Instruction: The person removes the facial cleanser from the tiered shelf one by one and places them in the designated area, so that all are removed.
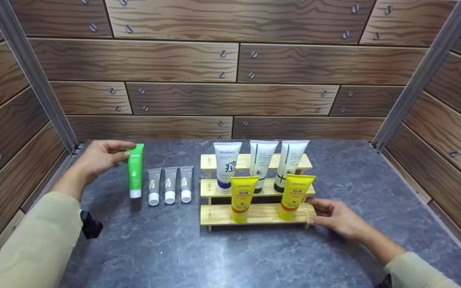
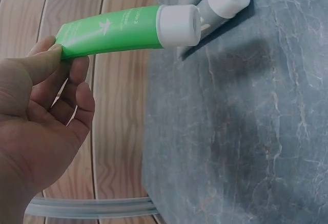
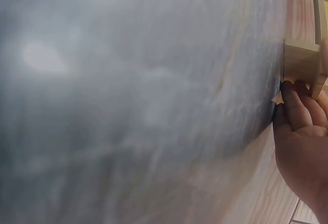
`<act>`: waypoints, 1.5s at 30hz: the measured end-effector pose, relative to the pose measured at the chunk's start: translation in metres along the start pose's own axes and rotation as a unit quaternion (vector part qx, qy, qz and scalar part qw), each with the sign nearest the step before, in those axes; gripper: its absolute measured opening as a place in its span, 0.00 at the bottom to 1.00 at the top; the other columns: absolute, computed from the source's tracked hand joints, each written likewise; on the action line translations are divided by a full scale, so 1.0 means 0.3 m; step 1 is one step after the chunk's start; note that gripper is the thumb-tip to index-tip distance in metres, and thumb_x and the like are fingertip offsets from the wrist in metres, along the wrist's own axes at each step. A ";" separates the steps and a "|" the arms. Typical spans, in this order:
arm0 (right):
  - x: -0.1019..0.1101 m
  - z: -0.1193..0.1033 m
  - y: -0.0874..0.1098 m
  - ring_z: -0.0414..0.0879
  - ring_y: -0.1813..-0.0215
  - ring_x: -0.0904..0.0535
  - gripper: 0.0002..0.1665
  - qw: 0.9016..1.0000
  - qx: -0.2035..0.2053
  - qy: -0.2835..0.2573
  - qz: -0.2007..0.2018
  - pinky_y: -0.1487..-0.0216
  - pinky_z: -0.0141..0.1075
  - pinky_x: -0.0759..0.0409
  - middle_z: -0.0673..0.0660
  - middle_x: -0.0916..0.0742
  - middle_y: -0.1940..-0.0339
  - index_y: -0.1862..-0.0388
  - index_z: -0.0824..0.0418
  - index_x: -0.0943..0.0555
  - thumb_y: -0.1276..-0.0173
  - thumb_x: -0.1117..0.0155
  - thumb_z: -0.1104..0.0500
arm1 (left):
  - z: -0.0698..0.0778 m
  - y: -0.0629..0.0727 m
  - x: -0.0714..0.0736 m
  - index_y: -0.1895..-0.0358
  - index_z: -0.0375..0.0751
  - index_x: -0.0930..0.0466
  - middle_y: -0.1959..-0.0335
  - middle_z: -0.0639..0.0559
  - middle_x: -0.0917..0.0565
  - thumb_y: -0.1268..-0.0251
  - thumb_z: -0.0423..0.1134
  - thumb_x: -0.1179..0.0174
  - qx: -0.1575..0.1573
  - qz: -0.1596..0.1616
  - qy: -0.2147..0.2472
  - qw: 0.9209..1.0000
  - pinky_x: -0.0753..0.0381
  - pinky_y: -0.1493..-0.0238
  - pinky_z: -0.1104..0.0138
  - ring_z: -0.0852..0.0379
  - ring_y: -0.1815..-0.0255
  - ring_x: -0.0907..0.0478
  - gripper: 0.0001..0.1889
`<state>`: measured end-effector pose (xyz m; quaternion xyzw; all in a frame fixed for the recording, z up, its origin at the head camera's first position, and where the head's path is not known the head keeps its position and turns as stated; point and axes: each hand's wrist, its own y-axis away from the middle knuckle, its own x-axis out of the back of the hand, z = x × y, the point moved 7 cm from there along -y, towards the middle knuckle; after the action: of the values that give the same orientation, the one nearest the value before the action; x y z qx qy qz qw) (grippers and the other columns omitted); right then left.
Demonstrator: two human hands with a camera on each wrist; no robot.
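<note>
My left hand (image 1: 97,159) pinches a green squeeze tube (image 1: 135,172) by its flat end. The tube hangs with its white cap (image 2: 179,25) down, and in the left wrist view it is held off the table. At the right end of a stepped wooden rack (image 1: 218,215), my right hand (image 1: 340,219) grips the lowest step, thumb in front and fingers partly hidden behind. Two yellow tubes (image 1: 244,199) stand on that step. Behind them on the rack stand a white tube with a blue cap (image 1: 227,164) and two white tubes with dark caps (image 1: 263,162).
Three small grey tubes with white caps (image 1: 170,184) lie side by side between the green tube and the rack. The grey marbled table (image 1: 166,252) is enclosed by wood-patterned walls (image 1: 182,98) with metal corner posts (image 1: 38,80).
</note>
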<state>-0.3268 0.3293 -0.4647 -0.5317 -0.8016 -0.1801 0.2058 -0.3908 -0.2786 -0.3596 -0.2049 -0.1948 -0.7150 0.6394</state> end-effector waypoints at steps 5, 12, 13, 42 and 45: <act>0.002 0.002 0.000 0.66 0.26 0.26 0.47 1.000 -0.002 -0.006 0.003 0.29 0.46 0.26 0.73 0.26 0.25 0.24 0.77 0.33 0.31 0.23 0.54 | -0.020 -0.011 -0.017 0.26 0.36 0.24 0.32 0.35 0.19 0.17 0.34 0.44 -0.001 -0.010 0.004 1.000 0.18 0.51 0.66 0.47 0.43 0.19 0.21; -0.006 0.007 -0.002 0.68 0.27 0.26 0.47 1.000 0.008 -0.023 -0.005 0.32 0.38 0.23 0.76 0.27 0.25 0.24 0.80 0.34 0.30 0.23 0.56 | -0.072 -0.015 -0.034 0.26 0.37 0.24 0.31 0.35 0.21 0.16 0.35 0.46 0.013 -0.017 -0.003 1.000 0.18 0.50 0.64 0.46 0.42 0.20 0.21; -0.006 0.008 -0.002 0.68 0.27 0.26 0.47 1.000 0.009 -0.024 -0.006 0.32 0.37 0.23 0.76 0.27 0.25 0.24 0.80 0.35 0.30 0.23 0.56 | -0.080 -0.017 -0.036 0.26 0.36 0.24 0.31 0.35 0.21 0.16 0.35 0.46 0.012 -0.017 -0.004 1.000 0.18 0.51 0.63 0.46 0.42 0.19 0.21; -0.011 0.006 -0.002 0.67 0.27 0.25 0.46 0.999 0.005 -0.039 -0.006 0.34 0.35 0.22 0.76 0.25 0.26 0.24 0.80 0.34 0.30 0.23 0.57 | -0.198 -0.027 -0.107 0.25 0.31 0.28 0.26 0.30 0.27 0.24 0.33 0.37 0.043 -0.003 0.031 0.999 0.16 0.40 0.55 0.37 0.29 0.26 0.28; -0.014 0.008 -0.002 0.67 0.27 0.25 0.46 0.999 0.004 -0.044 -0.006 0.35 0.35 0.21 0.76 0.25 0.26 0.24 0.80 0.34 0.30 0.23 0.58 | -0.202 -0.028 -0.112 0.25 0.31 0.28 0.26 0.30 0.27 0.24 0.33 0.37 0.037 0.010 0.038 0.999 0.18 0.36 0.54 0.36 0.27 0.28 0.28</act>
<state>-0.3263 0.3271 -0.4688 -0.5336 -0.8137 -0.1548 0.1710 -0.3985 -0.2824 -0.4288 -0.1555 -0.1949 -0.7082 0.6605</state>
